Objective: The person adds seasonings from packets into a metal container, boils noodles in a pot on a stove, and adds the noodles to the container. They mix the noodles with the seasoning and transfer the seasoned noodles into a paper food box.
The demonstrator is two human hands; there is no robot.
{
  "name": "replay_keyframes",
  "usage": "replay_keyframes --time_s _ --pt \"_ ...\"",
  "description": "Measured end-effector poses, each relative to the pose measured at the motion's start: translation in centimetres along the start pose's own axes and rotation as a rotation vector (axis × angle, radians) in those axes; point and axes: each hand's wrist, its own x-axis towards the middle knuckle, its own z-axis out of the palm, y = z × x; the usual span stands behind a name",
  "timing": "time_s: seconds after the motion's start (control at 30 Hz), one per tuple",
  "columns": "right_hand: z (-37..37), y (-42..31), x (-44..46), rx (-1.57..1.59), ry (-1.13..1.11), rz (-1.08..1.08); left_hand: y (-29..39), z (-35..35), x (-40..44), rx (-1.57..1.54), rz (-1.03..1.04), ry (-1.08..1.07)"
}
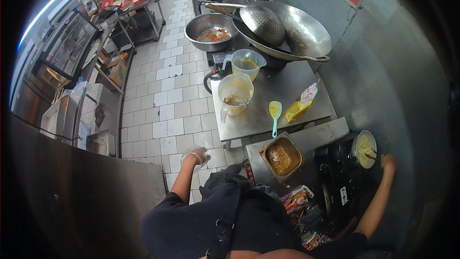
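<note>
My left hand (195, 155), in a clear plastic glove, hangs over the tiled floor with its fingers loosely apart and nothing visible in them. At the right, my bare right hand (389, 163) is closed beside the rim of a small metal pot (355, 149). Its grip is too small to make out. Pale yellow food (365, 145) fills the pot, and a dark utensil (370, 155) in it points toward that hand. Left of the pot, a square metal pan (293, 143) holds light brown crumbs (278, 159).
A steel table (292, 84) carries two plastic jugs (235, 88) (248, 62), a green spatula (275, 111) and a yellow packet (303, 103). Behind stand a large wok (311, 26) with a perforated strainer (262, 23) and a steel bowl (191, 29). Wrappers (297, 199) lie near my body.
</note>
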Motion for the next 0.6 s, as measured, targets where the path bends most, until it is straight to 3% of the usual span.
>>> replay_keyframes --time_s 0.1,0.17,0.2,0.3,0.33,0.47,0.6 --pt "-1.4 0.2 -1.7 0.030 -0.026 0.016 0.2 0.2 -0.2 -0.019 0.025 0.040" --pt "-1.0 0.9 -1.3 0.095 0.106 -0.010 0.2 0.4 0.2 -0.027 0.035 0.019" --pt "-2.7 0.4 -2.1 0.093 0.018 0.014 -0.2 1.0 0.7 -0.001 0.056 0.001" --pt "0.8 2.5 1.1 0.112 0.104 -0.124 -1.9 3.1 3.0 -0.067 0.070 0.044" --pt "-0.4 2.4 0.2 0.088 -0.023 -0.134 -2.3 3.2 3.4 -0.082 0.094 0.030" --pt "1.5 3.3 -0.6 0.007 -0.005 -0.219 -5.0 5.6 6.7 -0.001 0.235 0.074" --pt "2.7 2.7 -2.0 -0.043 -0.037 -0.193 -3.6 4.4 4.4 0.022 0.133 0.049"
